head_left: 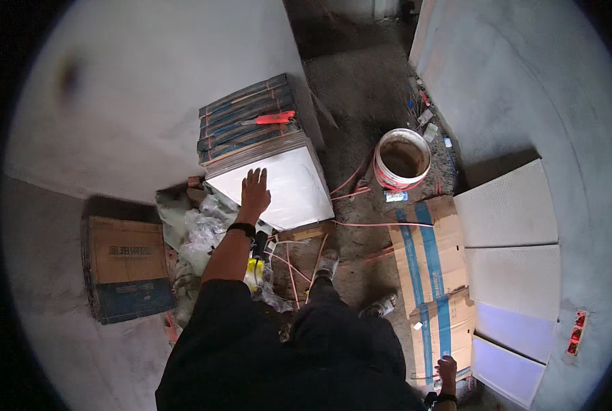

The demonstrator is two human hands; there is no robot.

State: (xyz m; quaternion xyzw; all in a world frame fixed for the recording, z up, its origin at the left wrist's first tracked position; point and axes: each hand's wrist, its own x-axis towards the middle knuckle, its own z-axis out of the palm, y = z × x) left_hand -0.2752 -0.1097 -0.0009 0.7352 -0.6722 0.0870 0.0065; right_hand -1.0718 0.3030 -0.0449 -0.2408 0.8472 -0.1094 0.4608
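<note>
The left hand (254,197) is stretched forward, its fingers extended and spread and nothing grasped in it. It is placed over the large square white face (296,188) of a thick block of packed panels with dark, strapped edges (241,116); whether the face is pressed by the palm or only covered by it cannot be told. A black band (241,229) is worn on the wrist just behind this hand. Beyond the fingertips, on the dark strapped side of the block, a tool with a bright red-orange handle (275,118) is laid. To the left of the hand, crumpled clear plastic sheeting (206,229) is heaped, and farther left a flat brown and blue cardboard carton (128,253) is propped by the wall.

The right hand (446,370) is held low and well apart from the left one, with its fingers partly curled; whether anything is gripped in it cannot be told. Near it, brown cardboard with blue stripes (453,236) is spread on the floor. To its right, pale square panels (511,274) are leaned in a row along the wall. Well ahead of it, a round white plastic bucket (384,177) is set upright.
</note>
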